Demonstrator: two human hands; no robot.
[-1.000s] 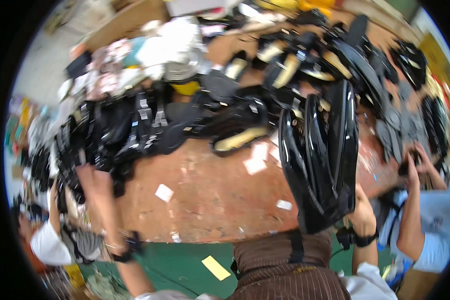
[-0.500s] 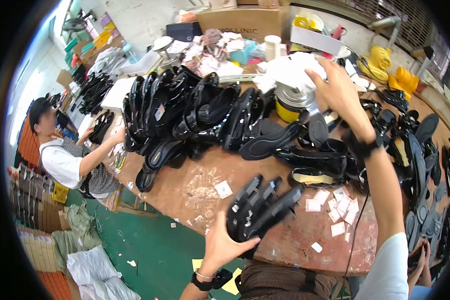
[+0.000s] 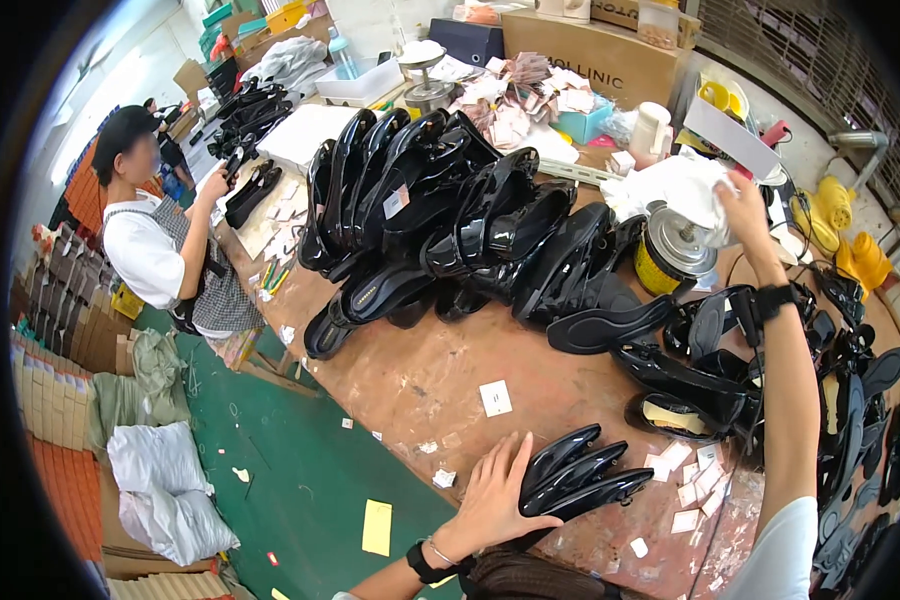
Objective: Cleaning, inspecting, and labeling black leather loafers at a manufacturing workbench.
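Observation:
A bunch of several glossy black shoes [image 3: 580, 478] stands close together at the table's near edge. My left hand [image 3: 492, 500] wraps their left end, thumb on the near side and fingers along the far side. Up at the right, my right hand [image 3: 746, 212] has its fingers closed on the edge of a crumpled white cloth [image 3: 660, 187]. That cloth lies against a metal-topped can [image 3: 678, 245] with a yellow side. Part of the fingers is hidden behind the hand and the cloth.
A large heap of black shoes [image 3: 410, 200] fills the table's far side; more shoes [image 3: 700, 385] lie under my right forearm. Small white cards [image 3: 695, 490] are scattered near the front. A co-worker [image 3: 155, 240] stands at the left with a shoe. A cardboard box [image 3: 590, 65] stands at the back.
The bunch of shoes has come down and turned more sideways under my left hand. My right hand has closed on the cloth. The whole view has shifted, with the scene moving rightward.

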